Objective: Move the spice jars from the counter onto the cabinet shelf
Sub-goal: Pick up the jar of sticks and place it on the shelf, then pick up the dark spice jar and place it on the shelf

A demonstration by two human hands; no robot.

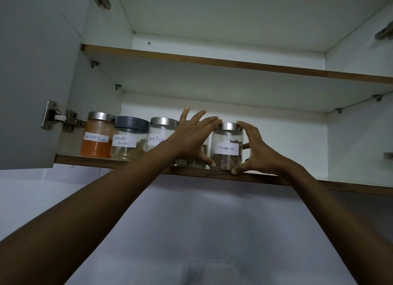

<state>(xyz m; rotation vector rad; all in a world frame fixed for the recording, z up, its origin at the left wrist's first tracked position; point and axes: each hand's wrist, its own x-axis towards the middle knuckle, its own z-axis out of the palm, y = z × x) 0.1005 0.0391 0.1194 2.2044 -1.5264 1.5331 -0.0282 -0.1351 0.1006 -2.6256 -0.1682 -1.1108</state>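
Steadying item one: the clear glass, steel-lidded cinnamon jar (227, 146), with its white handwritten label facing me and brown sticks in its lower half. Location: upright at the front of the brown-edged lower shelf (89, 159) of the cabinet, rightmost in the row.

Hold: my right hand (259, 151) curls round the jar's right side, index finger at the lid rim and thumb down at the base beside the shelf edge. My left hand (191, 140) lies against the jar's left side with fingers straight and spread and the thumb tip by the base. It braces rather than grips.

Handling, as I judge it:
- Rigid, smooth, breakable glass, probably slippery on the wall.
- Light for its size, being mostly air.
- Best taken round the body below the lid, not by the lid alone, since I cannot tell how firmly that lid sits.
- Standing so near the edge, it wants a push further in before release.

Adjacent stock, going leftward:
- hidden jar (191, 160), glass, largely behind my left hand, contents unclear
- Black Pepper jar (161, 134), steel lid
- Coriander Powder jar (129, 139), dark grey lid
- Red Chilli Powder jar (96, 136), steel lid, orange-red contents

Surroundings: upper shelf (212, 61) above. White cabinet door (32, 72) open at left on a metal hinge (57, 117). The counter is out of view.
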